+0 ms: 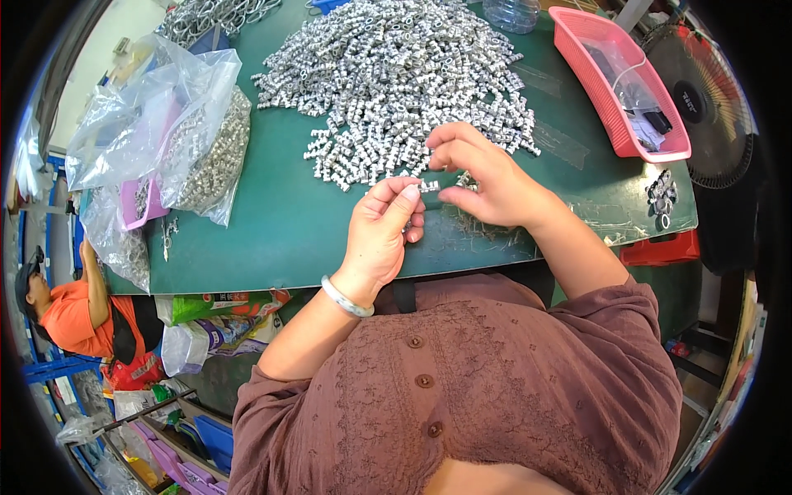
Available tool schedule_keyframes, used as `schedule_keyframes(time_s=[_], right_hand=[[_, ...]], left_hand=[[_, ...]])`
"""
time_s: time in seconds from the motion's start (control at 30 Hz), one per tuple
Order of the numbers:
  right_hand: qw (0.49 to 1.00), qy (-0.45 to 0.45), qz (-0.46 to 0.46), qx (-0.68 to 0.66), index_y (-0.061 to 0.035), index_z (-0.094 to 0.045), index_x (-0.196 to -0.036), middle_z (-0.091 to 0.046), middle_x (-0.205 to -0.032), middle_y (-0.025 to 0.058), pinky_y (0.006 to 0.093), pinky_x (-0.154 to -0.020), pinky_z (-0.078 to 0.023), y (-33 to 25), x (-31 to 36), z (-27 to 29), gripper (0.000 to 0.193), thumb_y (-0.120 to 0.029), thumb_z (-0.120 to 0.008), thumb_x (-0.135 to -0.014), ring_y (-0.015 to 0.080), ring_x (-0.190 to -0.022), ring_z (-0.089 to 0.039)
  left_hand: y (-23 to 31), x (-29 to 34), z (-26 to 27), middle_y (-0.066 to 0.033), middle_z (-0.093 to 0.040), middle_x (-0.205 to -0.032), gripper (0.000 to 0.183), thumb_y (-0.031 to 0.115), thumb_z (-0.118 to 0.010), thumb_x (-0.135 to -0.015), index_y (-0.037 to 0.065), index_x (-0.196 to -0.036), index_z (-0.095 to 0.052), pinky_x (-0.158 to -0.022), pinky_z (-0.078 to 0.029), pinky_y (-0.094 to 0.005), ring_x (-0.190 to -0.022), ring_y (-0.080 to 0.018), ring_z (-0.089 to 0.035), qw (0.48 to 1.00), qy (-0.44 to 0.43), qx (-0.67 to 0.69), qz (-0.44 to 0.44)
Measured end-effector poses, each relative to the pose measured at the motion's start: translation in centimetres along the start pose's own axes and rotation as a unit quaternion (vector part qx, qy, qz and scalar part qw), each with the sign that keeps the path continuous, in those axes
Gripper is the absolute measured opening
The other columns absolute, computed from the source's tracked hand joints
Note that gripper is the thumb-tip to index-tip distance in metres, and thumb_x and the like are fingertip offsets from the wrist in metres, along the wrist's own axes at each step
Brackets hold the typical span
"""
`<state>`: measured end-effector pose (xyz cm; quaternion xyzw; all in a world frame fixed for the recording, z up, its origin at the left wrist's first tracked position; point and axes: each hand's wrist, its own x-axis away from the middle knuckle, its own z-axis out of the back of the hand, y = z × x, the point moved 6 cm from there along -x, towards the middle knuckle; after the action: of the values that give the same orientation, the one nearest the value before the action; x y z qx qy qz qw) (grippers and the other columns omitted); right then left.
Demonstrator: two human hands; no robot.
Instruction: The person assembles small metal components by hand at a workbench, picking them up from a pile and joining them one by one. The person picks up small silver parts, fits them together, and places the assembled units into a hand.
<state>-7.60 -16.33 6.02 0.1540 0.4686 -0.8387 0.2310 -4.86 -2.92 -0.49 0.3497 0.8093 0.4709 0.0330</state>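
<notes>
My left hand (384,227) is closed, thumb against fingers, on a small silvery metal fitting (429,186) that juts out to the right of the thumb. Just right of it my right hand (487,177) is held with fingers curved and apart, thumb close to the fitting's free end. Nothing shows between the right hand's fingers. Beyond both hands a large heap of similar metal fittings (396,74) spreads over the green table (289,239). A few more pieces lie below the right hand, partly hidden by it.
Clear plastic bags (206,157) of metal parts and a pink scoop-like container (142,202) stand at the left. At the right are a pink basket (615,107), a black fan (697,103) and some dark rings (662,198). A person in orange (74,318) is at far left.
</notes>
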Motion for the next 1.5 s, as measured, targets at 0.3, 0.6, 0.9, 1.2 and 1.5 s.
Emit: schedule_keyframes(time_s=[0.3,0.6,0.9,1.2,1.5], right_hand=[[0.958,-0.034,-0.036,0.284,-0.0041,-0.055,-0.098,-0.050,-0.099,0.0108,0.0366,-0.083,-0.039,2.3,0.5,-1.3,0.031,-0.005,-0.064,-0.068,0.0285,-0.093,-0.048],[0.978,-0.076,-0.079,0.180,-0.0029,-0.055,-0.093,-0.052,-0.092,0.0115,0.0362,-0.081,-0.040,2.2,0.3,-1.2,0.027,-0.005,-0.063,-0.067,0.0288,-0.093,-0.048],[0.968,-0.086,-0.076,0.225,-0.0023,-0.056,-0.093,-0.050,-0.089,0.0095,0.0357,-0.076,-0.041,2.6,0.5,-1.9,0.028,-0.008,-0.064,-0.068,0.0280,-0.087,-0.049],[0.981,-0.074,-0.066,0.169,-0.0027,-0.055,-0.082,-0.048,-0.085,0.0094,0.0357,-0.070,-0.041,2.4,0.4,-1.6,0.017,-0.006,-0.062,-0.067,0.0271,-0.081,-0.048],[0.978,-0.063,-0.050,0.193,-0.0023,-0.058,-0.085,-0.050,-0.082,0.0083,0.0342,-0.072,-0.042,2.4,0.7,-1.5,0.018,-0.004,-0.061,-0.067,0.0264,-0.082,-0.049]], left_hand=[[0.4,0.4,0.0,-0.0019,-0.055,-0.078,0.014,0.010,-0.052,-0.088,0.005,-0.100,-0.055,-0.052,-0.038,-0.0193,-0.065,-0.0072,-0.048,0.997,-0.038,-0.041,-0.049],[0.3,0.4,1.0,-0.0093,-0.060,-0.090,0.011,0.010,-0.050,-0.086,0.005,-0.095,-0.053,-0.055,-0.043,-0.0236,-0.070,-0.0135,-0.055,1.000,-0.010,0.007,-0.017],[0.2,0.3,1.8,-0.0064,-0.054,-0.073,0.009,0.015,-0.052,-0.084,0.006,-0.087,-0.051,-0.051,-0.042,-0.0243,-0.065,-0.0183,-0.054,0.996,0.009,0.088,0.030],[0.1,0.5,0.8,-0.0013,-0.049,-0.066,0.012,0.008,-0.057,-0.082,0.004,-0.092,-0.052,-0.043,-0.032,-0.0182,-0.054,-0.0083,-0.045,0.997,0.021,-0.037,0.062],[-0.1,0.5,0.6,-0.0005,-0.051,-0.072,0.018,0.005,-0.059,-0.081,0.003,-0.096,-0.050,-0.043,-0.032,-0.0171,-0.054,-0.0063,-0.046,0.994,0.039,-0.087,0.056]])
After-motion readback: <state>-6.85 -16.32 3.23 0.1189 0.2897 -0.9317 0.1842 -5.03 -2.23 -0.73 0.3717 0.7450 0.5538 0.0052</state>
